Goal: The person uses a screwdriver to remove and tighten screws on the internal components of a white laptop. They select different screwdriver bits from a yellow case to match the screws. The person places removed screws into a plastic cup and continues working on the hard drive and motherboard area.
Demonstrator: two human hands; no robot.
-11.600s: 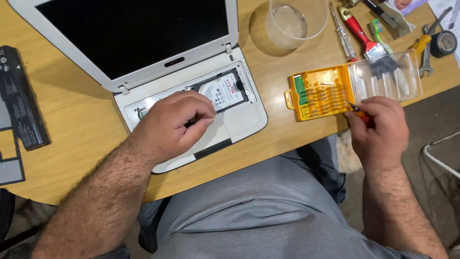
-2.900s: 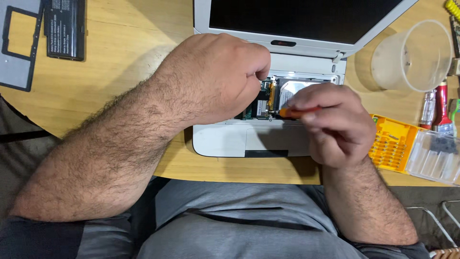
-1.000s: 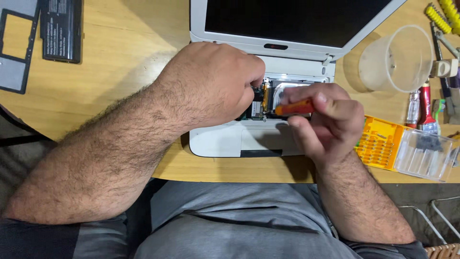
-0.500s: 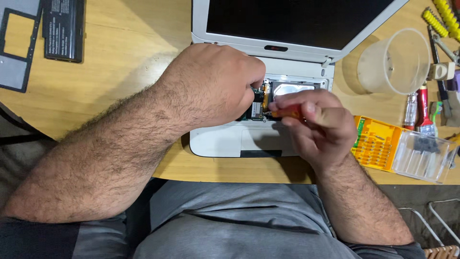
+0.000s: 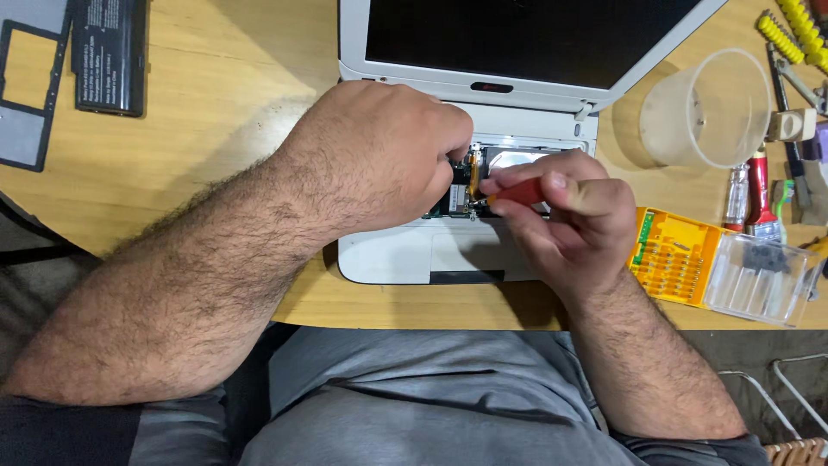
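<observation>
Laptop (image 5: 405, 259): white, small, lying on round wooden table (image 5: 216, 103) at the near edge, just ahead of the person's lap; dark panel tilted up toward the far side. Bay in the near half is uncovered, w/ green circuit board (image 5: 455, 200) and a silver drive (image 5: 516, 158) exposed between the two hands.

Left hand (image 5: 379, 155): curled into a loose fist, resting on the laptop body at the left edge of the bay; fingertips tucked under, can't tell if they pinch anything.

Right hand (image 5: 573, 211): closed around red-handled screwdriver (image 5: 517, 192), tip pointing left into the bay next to the board. Tip contact hidden by fingers.

Progress, judged: cover already off, internals reachable; work inside the bay under way. Drive and board both seated in place, so nothing lifted out yet. Closing up not begun.

Nearby items:
- Battery (image 5: 108, 56), black, far left, well apart from laptop.
- Grey frame panel (image 5: 21, 129), left table edge, beside battery.
- Clear plastic cup (image 5: 707, 108), right of laptop.
- Orange bit case (image 5: 673, 255) w/ clear lid (image 5: 759, 280) swung open, near right wrist.
- Misc. hand tools, far right edge, partly cut off.
</observation>
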